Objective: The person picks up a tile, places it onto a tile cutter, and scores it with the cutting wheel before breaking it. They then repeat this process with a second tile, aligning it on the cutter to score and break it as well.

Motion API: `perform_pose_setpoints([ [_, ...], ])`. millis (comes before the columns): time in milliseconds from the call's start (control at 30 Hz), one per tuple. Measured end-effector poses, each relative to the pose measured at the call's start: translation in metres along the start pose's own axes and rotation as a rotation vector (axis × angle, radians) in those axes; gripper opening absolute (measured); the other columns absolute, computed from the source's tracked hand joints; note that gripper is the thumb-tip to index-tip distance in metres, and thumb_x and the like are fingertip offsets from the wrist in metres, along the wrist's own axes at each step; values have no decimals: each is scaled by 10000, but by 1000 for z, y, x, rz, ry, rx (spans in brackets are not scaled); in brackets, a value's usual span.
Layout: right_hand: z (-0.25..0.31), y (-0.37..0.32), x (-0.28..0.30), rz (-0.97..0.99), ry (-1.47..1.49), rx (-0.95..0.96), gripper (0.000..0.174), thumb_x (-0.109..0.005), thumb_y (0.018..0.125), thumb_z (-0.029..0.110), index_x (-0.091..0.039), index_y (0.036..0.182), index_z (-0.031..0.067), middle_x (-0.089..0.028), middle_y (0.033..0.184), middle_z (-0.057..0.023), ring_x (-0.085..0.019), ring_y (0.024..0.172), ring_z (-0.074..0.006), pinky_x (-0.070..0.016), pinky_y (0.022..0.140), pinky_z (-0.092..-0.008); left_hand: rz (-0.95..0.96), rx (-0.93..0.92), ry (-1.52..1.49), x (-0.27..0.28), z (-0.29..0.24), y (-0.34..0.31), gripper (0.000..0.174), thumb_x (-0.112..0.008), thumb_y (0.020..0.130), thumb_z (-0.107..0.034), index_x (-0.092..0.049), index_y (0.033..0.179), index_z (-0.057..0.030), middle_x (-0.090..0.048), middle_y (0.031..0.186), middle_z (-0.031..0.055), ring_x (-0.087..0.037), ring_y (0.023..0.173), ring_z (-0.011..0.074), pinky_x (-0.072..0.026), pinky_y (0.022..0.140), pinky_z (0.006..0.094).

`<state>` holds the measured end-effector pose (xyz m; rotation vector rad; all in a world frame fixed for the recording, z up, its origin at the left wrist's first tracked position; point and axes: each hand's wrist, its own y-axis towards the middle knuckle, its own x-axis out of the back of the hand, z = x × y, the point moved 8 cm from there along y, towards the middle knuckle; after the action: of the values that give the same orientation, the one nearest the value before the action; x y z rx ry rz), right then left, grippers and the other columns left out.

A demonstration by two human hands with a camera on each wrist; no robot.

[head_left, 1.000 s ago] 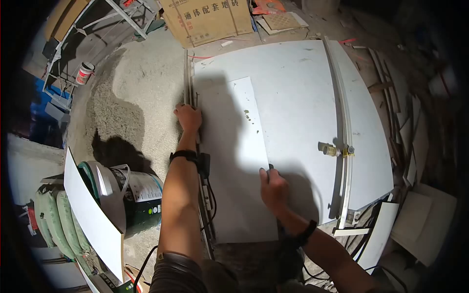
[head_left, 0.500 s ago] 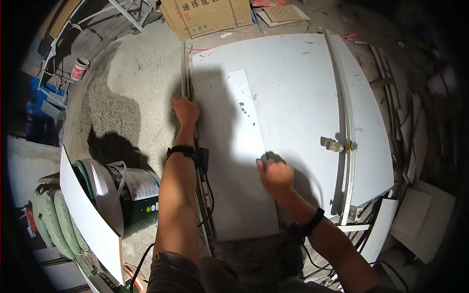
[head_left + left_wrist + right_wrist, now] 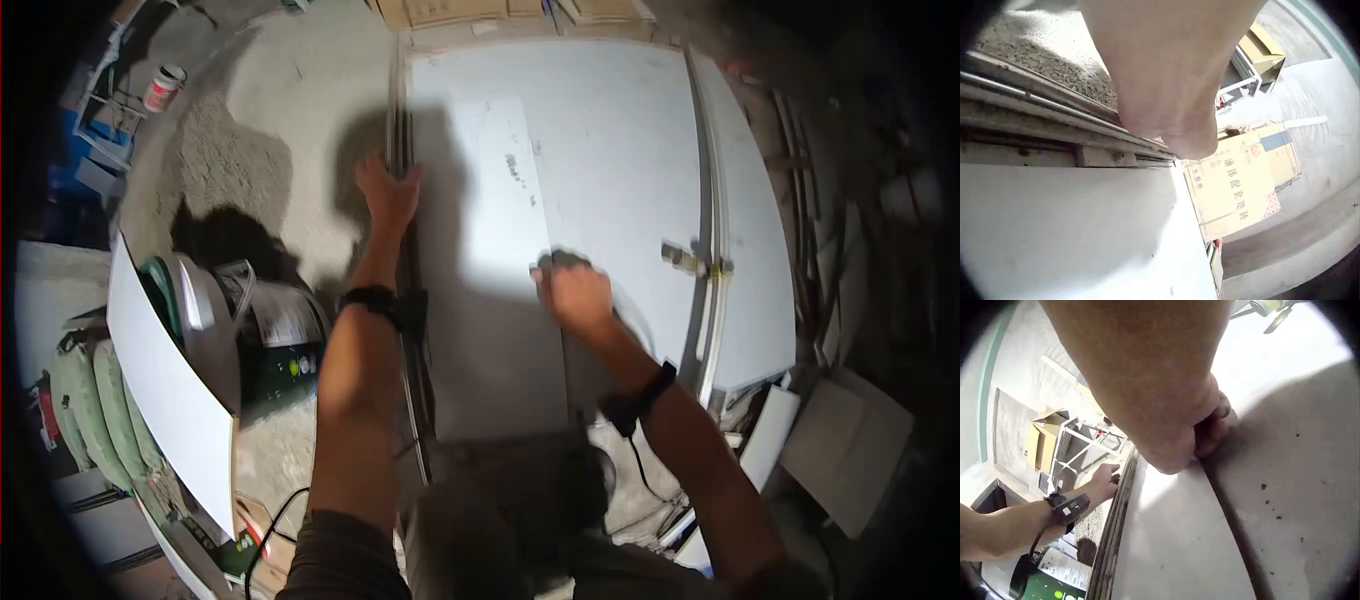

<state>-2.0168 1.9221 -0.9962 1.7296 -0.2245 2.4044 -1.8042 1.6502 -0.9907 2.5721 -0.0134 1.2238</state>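
A long white board [image 3: 495, 350] lies on a larger white sheet [image 3: 620, 130], with dark specks near its far end. My right hand [image 3: 578, 295] is at the board's right edge. Its curled fingers grip that edge in the right wrist view, and their tips are partly hidden. My left hand [image 3: 388, 195] is over the metal rail [image 3: 398, 130] along the sheet's left side, thumb spread away from the fingers. In the right wrist view the left hand's fingers [image 3: 1113, 477] hang loosely bent beside the rail.
A second rail [image 3: 712, 220] with a yellowish fitting [image 3: 685, 260] runs along the right. Left of the work stand a large bucket [image 3: 285, 320], a leaning white panel [image 3: 180, 400] and green sacks [image 3: 85, 410]. A cardboard box [image 3: 1235, 187] sits beyond the far end.
The head view has tilted down and shifted. My right hand has moved forward along the board's edge. My left hand's thumb has spread from its fingers, loosening from the rail.
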Motion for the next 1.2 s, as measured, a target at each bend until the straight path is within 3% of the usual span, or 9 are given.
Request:
perform_pose_setpoints([
  [100,-4,-15,0,85,46,-64,443,-574,1013,362,-678,772,5,-689,690,-210,-705,677,-407,-575,653,-516,-5,-137,123,10,-14,-53,954,-879,806,-412,-378,1456,76,-417,1385,298,-408,1288,445,-398,1055,585],
  [267,-13,-25,-9,60,204,-114,262,-611,987,199,-634,1025,-60,-697,955,-279,-711,829,-442,-590,764,-513,20,58,300,38,3,-115,1045,-903,747,-516,-393,1423,98,-429,1366,295,-413,1287,440,-408,1042,591],
  [333,-10,-22,-3,4,237,-150,254,-615,986,198,-643,1036,-49,-690,994,-296,-697,873,-456,-578,794,-513,214,177,253,37,15,-128,1124,-904,694,-597,-422,1427,106,-485,1347,317,-454,1265,473,-389,1078,599],
  [733,-7,-27,8,-46,583,-123,284,-607,890,28,-675,1162,-17,-701,1150,-258,-666,1066,-448,-534,965,-471,228,159,246,24,36,-126,1082,-904,717,-572,-431,1406,115,-569,1252,347,-548,1203,482,-452,1026,587],
  [867,-34,-55,86,-190,455,-105,214,-689,898,96,-695,1077,-20,-713,1104,-227,-675,1047,-432,-532,942,-472,190,140,259,36,27,-122,980,-923,682,-558,-521,1282,104,-639,1177,314,-621,1097,479,-501,940,576],
  [933,-78,-87,140,-479,288,-97,161,-682,900,21,-688,1054,-25,-716,1055,-207,-700,985,-395,-547,886,-443,204,136,260,33,32,-126,983,-923,695,-536,-507,1303,115,-627,1207,317,-613,1122,478,-497,958,574],
  [1033,-162,-135,194,-630,296,-364,139,-667,903,-16,-686,1041,-20,-705,986,-177,-716,859,-348,-567,786,-387,221,172,221,29,32,-129,1020,-921,711,-510,-463,1364,125,-599,1263,326,-584,1183,470,-482,1000,567],
  [1133,-181,-135,206,-496,-127,-208,202,-647,856,-62,-666,1054,-25,-686,1039,-162,-685,935,-351,-568,807,-436,236,219,215,29,37,-129,1054,-921,726,-477,-411,1423,127,-562,1310,326,-542,1245,462,-458,1045,558],
  [1200,-168,-111,200,-302,-308,97,375,-637,789,-63,-667,1159,-8,-657,1197,-166,-612,1169,-383,-508,979,-454,248,217,215,25,32,-125,1064,-921,733,-456,-387,1447,125,-542,1332,325,-520,1272,460,-445,1065,555],
])
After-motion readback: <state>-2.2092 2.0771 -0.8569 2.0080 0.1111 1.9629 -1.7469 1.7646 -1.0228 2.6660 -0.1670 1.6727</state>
